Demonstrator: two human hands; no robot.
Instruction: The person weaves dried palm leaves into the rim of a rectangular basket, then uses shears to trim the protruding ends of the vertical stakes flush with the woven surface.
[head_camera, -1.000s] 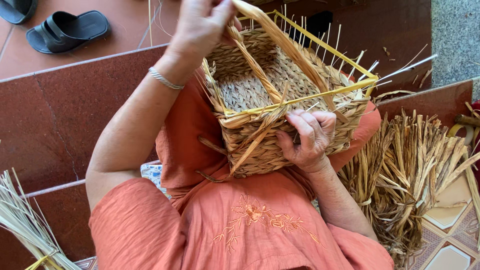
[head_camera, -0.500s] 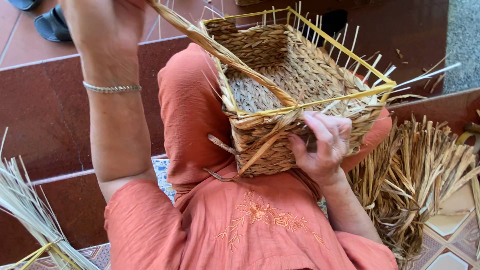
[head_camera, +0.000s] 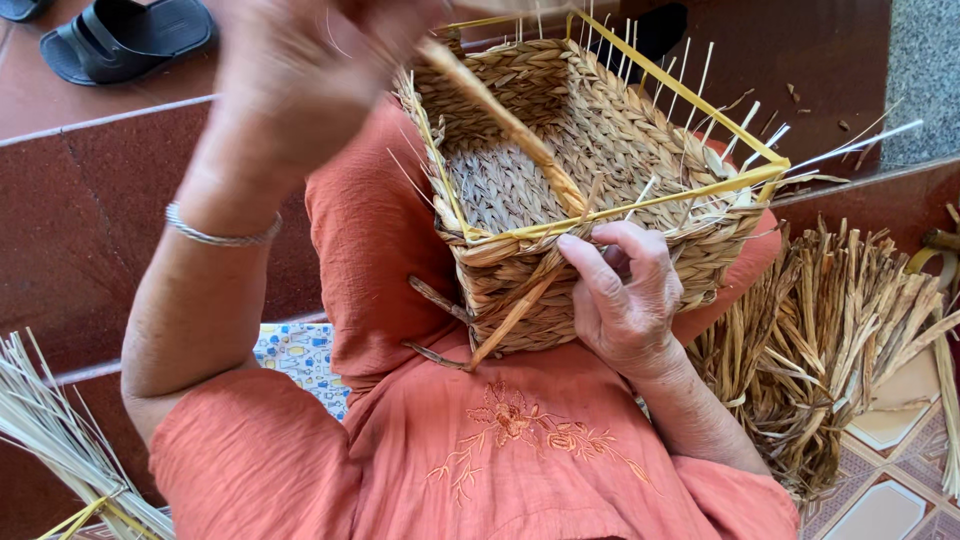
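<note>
The fingertips of the right hand (head_camera: 625, 295) are curled against the near wall of the woven basket (head_camera: 610, 160), just below its rim. The wall is gripped there between fingers and thumb, and the fresh weave is pinned under the forefinger. The left hand (head_camera: 310, 70) is raised high and is blurred. It appears to be clenched on the upper end of a flat strand (head_camera: 500, 115), though the grip itself is not sharply shown. The strand is stretched in a slant from that fist down across the basket's open mouth to its near rim, where it is met by the right forefinger.

The step in hand is judged to be the drawing tight of a weaving strand against the near wall. A next move would call for the tension to be kept while the strand is bent around an upright stake, with the weave held firm by the right fingers.

The basket is carried on the lap, tilted against the orange garment (head_camera: 500, 460), its mouth framed by a yellow rectangular rim (head_camera: 680, 95). A silver bracelet (head_camera: 220, 235) is worn on the left wrist. Dried reeds (head_camera: 830, 340) are heaped beside the right knee, pale straw (head_camera: 50, 450) is lying beside the left, and dark sandals (head_camera: 130, 35) are seen on the red tiled step (head_camera: 90, 210).
</note>
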